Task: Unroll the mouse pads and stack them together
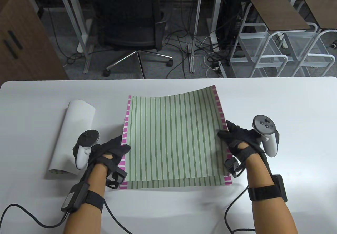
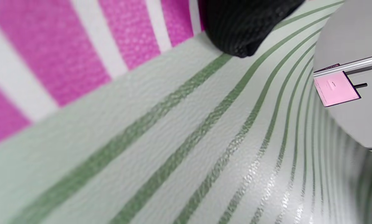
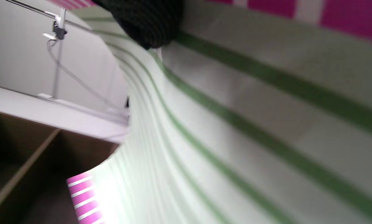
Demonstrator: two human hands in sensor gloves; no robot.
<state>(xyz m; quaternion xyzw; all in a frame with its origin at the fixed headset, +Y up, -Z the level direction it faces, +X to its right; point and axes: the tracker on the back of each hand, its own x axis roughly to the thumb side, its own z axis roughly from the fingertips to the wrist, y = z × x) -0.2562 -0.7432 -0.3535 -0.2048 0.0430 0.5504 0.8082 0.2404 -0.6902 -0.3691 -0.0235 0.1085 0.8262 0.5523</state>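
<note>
A green-striped mouse pad (image 1: 173, 136) with pink side borders is unrolled in the middle of the white table (image 1: 289, 107). Its far right corner curls up. It lies over a second pad of the same pattern (image 1: 179, 183), which shows as a strip at the near edge. My left hand (image 1: 113, 148) grips the top pad's left edge, and my right hand (image 1: 234, 136) grips its right edge. The left wrist view shows the pad (image 2: 173, 140) close up under a gloved fingertip (image 2: 242, 28). The right wrist view shows the pad (image 3: 251, 130) curving under a fingertip (image 3: 148, 21). A rolled pad (image 1: 72, 136), white outside, lies to the left.
Behind the table's far edge stand an office chair (image 1: 126, 20), metal stools (image 1: 279, 33) and desk legs with loose cables on the floor. Cables run from both wrists over the near part of the table.
</note>
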